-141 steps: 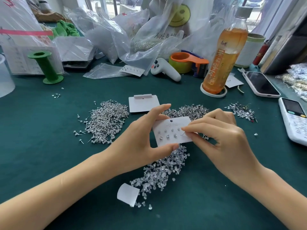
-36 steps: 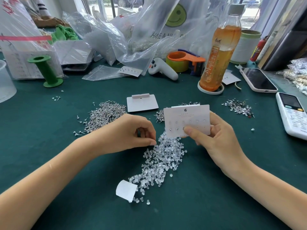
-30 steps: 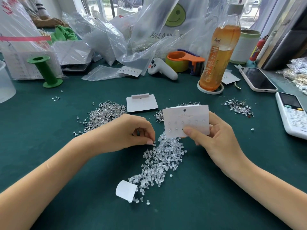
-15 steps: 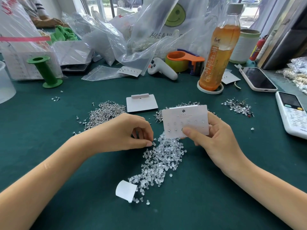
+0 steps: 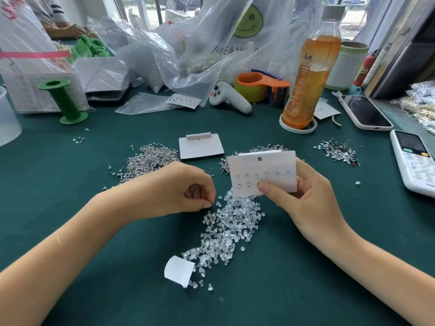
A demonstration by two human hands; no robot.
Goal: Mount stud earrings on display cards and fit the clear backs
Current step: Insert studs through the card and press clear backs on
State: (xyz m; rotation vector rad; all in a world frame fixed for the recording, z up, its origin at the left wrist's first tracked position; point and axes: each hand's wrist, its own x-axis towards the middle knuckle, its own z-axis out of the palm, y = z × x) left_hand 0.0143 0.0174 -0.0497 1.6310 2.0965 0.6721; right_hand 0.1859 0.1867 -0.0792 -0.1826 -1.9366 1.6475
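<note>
Near edge: bare green table (image 5: 270, 297), open passage.
Centre: clear backs pile (image 5: 230, 227) between both forearms.
Left: stud heap (image 5: 150, 161).
Far: tea bottle (image 5: 308, 74), plastic bags (image 5: 179, 50) block reach.

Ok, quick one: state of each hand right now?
Left hand: fingertips pinched at the edge of the pile of clear plastic backs; whether it holds one, cannot be told.
Right hand: holding the white earring display card.

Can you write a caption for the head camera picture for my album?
Right hand holds an earring card; left hand picks clear backs.
</note>
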